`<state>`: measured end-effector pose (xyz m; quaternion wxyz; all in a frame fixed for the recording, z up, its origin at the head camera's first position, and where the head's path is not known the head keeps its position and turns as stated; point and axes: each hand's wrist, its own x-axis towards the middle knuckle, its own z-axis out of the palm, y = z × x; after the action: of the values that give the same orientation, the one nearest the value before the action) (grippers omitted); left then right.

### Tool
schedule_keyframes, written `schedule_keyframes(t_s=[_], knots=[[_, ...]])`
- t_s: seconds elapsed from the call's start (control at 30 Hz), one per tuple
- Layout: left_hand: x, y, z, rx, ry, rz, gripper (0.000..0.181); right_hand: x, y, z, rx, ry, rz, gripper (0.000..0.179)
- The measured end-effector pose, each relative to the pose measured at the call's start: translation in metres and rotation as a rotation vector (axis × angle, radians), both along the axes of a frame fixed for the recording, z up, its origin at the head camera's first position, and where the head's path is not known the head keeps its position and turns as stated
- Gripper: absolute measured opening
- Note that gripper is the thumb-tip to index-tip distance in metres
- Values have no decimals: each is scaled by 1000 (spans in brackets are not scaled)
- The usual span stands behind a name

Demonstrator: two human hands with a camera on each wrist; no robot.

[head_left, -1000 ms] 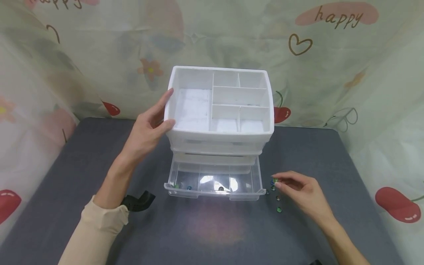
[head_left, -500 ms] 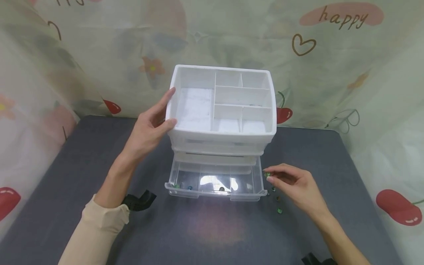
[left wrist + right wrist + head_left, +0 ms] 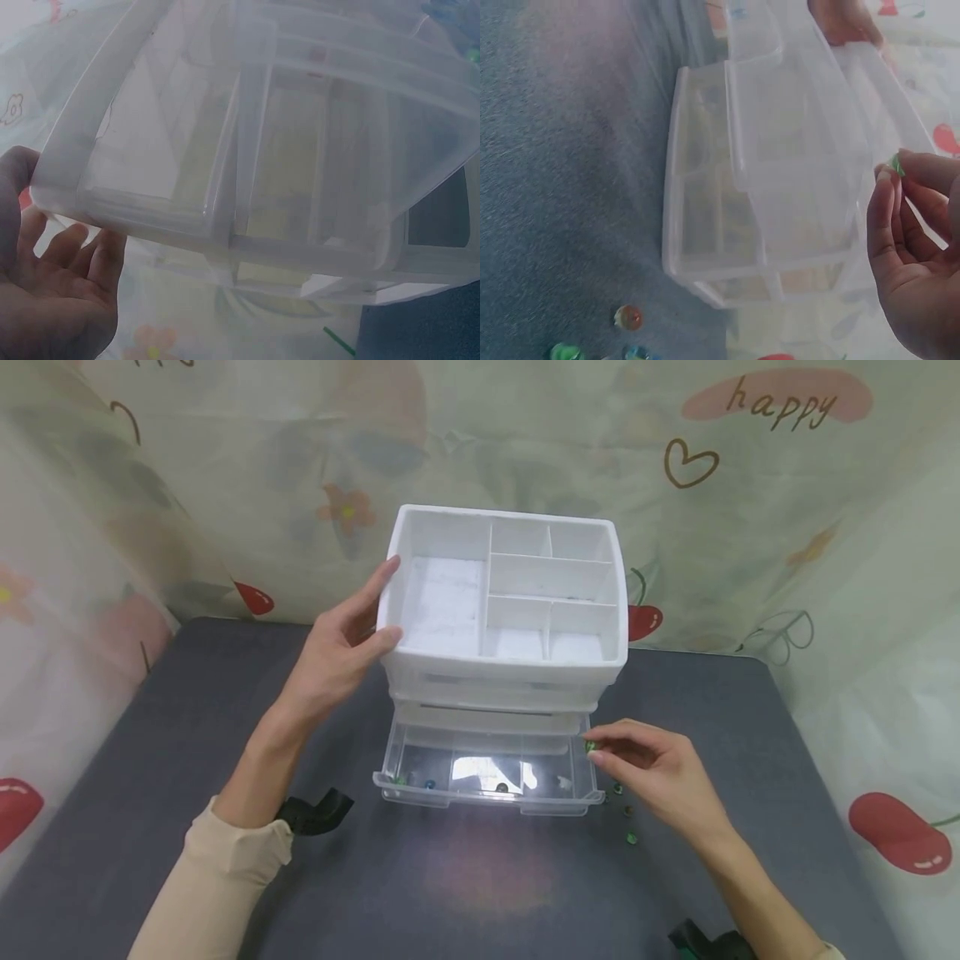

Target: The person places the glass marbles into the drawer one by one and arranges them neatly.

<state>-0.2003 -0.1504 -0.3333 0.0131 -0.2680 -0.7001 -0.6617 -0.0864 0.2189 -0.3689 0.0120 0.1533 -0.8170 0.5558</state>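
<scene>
A white desktop organizer (image 3: 502,670) with a divided top tray stands near the back of the table. Its clear lower drawer (image 3: 487,798) is pulled out, and a few marbles (image 3: 502,788) lie inside. My left hand (image 3: 330,652) grips the organizer's upper left side, thumb on the rim. Between thumb and fingertips, my right hand (image 3: 656,768) pinches a green marble (image 3: 897,166), over the right edge of the drawer in the head view. Several loose marbles (image 3: 632,838) lie on the table just right of the drawer.
The dark grey table (image 3: 420,893) runs back to a printed curtain (image 3: 525,460), which also hangs along both sides. Black straps (image 3: 315,814) with cameras sit at the wrists. In the right wrist view, a reddish-brown marble (image 3: 628,317) lies beside the organizer.
My right hand has lifted the green marble from the loose group and moved left and away from me, to the drawer's right edge. The left hand keeps its grip on the organizer.
</scene>
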Motion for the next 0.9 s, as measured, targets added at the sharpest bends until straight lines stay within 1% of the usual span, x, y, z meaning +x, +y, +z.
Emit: schedule_keyframes(t_s=[0.23, 0.47, 0.63, 0.77, 0.9], knots=[[1, 1, 1, -26, -3, 15, 68, -5, -10, 3, -18, -10, 18, 19], [0, 1, -1, -5, -3, 10, 68, -9, -23, 7, -33, -41, 38, 20], [1, 1, -1, -19, 0, 18, 68, -12, -32, 9, -34, -47, 49, 20], [0, 1, -1, -24, 3, 22, 68, -14, -38, 10, -21, -59, 59, 20], [0, 1, 0, -13, 1, 14, 68, -17, -45, 12, 4, -91, 66, 20]])
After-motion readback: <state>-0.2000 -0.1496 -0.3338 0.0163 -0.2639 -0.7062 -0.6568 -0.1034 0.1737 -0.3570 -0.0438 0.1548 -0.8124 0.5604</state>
